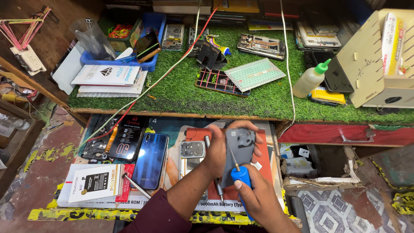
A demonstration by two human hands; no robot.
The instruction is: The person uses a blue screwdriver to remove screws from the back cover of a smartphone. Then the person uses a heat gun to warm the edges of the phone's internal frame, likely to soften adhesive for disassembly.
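the person's left hand [220, 151] is wrapped around a grey phone body [239, 149], fingers curled over its far edge and thumb side toward the wearer, holding it tilted up above the work surface. the right hand [254, 196] sits just nearer the wearer, closed on a blue-handled screwdriver [240, 176] whose thin shaft points up and away into the back of the phone body — tip touching it near the lower middle.

left of the left hand lie an open silver phone frame [192, 154], then a glossy blue phone [151, 159], then a black battery [125, 140] with red print. further left and nearer the wearer rests a white battery box [97, 183], with a metal tweezer [137, 185] just beside it.

beyond the hands runs a raised shelf covered in green artificial turf [181, 92] — on it a squeeze bottle with a green cap [311, 80], a pale dotted pad [254, 73], a bare phone board [261, 45] and a blue plastic tray [148, 41] of odds and ends. to the right of the hands an open drawer [319, 166] shows under a red front panel. below that, patterned floor tiles [345, 211].
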